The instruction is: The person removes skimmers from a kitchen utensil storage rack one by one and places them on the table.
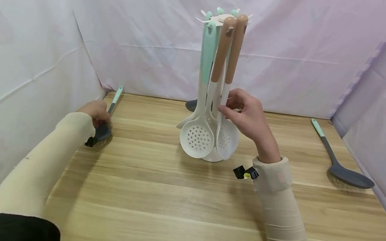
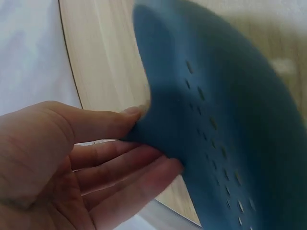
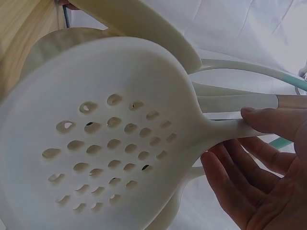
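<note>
At the left of the table, my left hand (image 1: 95,112) pinches a dark grey slotted skimmer (image 2: 168,105) between thumb and fingers, near where its perforated head narrows. Its mint-tipped handle (image 1: 117,94) points away toward the back wall. In the middle stands a white utensil rack (image 1: 212,158), hung with several utensils. My right hand (image 1: 247,112) pinches the white neck of a brown-handled skimmer (image 3: 158,86) on that rack, thumb on one side and fingers on the other. Beside it hangs a mint-handled white skimmer (image 1: 196,139). Another brown handle (image 1: 223,49) hangs between them.
A dark grey turner or spoon (image 1: 349,176) with a mint handle lies at the right of the table. Part of another dark utensil (image 1: 191,104) shows behind the rack. White cloth walls (image 1: 135,33) enclose the wooden table (image 1: 155,217) at the back and sides.
</note>
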A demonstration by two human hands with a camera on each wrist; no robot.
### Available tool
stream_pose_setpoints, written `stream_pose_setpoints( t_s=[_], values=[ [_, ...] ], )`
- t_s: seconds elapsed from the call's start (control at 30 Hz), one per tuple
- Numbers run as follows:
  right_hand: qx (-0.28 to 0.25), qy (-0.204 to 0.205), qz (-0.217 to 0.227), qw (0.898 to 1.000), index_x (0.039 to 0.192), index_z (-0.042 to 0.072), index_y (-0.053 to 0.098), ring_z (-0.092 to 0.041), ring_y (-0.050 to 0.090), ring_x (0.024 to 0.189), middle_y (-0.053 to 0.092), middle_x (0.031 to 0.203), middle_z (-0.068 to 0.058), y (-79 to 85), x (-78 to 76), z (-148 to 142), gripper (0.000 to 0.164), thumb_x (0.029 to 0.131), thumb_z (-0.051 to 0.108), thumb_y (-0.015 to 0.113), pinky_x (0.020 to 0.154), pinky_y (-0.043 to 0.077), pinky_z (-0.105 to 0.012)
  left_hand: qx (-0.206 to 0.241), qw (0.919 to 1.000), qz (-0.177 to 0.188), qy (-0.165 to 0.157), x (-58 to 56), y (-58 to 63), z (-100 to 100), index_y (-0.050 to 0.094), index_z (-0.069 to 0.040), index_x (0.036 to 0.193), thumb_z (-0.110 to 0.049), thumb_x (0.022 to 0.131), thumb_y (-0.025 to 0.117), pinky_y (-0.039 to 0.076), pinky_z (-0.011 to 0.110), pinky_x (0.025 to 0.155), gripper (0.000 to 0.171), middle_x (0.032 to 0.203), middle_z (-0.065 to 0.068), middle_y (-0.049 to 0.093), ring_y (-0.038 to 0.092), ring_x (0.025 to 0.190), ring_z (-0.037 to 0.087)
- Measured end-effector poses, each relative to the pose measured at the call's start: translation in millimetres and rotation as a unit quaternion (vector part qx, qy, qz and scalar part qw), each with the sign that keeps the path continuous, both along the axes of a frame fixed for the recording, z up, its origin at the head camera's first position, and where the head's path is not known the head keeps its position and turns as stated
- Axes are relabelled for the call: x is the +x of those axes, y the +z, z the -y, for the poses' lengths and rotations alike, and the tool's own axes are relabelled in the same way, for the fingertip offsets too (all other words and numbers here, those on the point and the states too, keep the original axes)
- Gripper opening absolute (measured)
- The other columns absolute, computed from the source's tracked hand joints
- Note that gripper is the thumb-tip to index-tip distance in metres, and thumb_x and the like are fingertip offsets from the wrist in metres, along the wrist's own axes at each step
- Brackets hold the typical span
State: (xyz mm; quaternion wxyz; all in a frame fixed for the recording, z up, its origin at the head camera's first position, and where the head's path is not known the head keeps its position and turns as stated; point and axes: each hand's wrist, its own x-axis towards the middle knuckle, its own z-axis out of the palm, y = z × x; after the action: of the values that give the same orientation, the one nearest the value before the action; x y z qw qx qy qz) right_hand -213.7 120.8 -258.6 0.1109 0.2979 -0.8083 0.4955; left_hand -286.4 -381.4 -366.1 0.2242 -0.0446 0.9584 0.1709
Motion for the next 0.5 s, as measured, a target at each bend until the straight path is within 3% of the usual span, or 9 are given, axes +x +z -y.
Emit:
stream_pose_setpoints(
  t_s=[0.27, 0.5],
  values=[
    [0.006, -0.008, -0.003, 1.000, 0.103, -0.003, 0.061, -0.027, 0.064, 0.076, 0.066, 0.088, -0.016, 1.7, 0.6, -0.1, 0.020, 0.084, 0.001, 0.067, 0.059, 0.052, -0.025, -0.025, 0.9978, 0.051, -0.034, 0.5, 6.8, -4.8, 0.062, 0.013, 0.084, -0.016, 0.081, 0.065, 0.055, 0.034, 0.058, 0.029, 0.075, 0.019, 0.065, 0.065, 0.066, 0.030],
    [0.007, -0.005, 0.001, 1.000, 0.103, -0.004, 0.061, -0.028, 0.063, 0.076, 0.066, 0.088, -0.017, 0.9, 1.6, 1.1, 0.020, 0.084, 0.001, 0.066, 0.059, 0.052, -0.024, -0.039, 0.9975, 0.054, -0.026, 3.1, 7.7, -5.5, 0.059, 0.012, 0.090, -0.018, 0.083, 0.065, 0.054, 0.035, 0.060, 0.032, 0.078, 0.019, 0.066, 0.065, 0.070, 0.031]
  ],
)
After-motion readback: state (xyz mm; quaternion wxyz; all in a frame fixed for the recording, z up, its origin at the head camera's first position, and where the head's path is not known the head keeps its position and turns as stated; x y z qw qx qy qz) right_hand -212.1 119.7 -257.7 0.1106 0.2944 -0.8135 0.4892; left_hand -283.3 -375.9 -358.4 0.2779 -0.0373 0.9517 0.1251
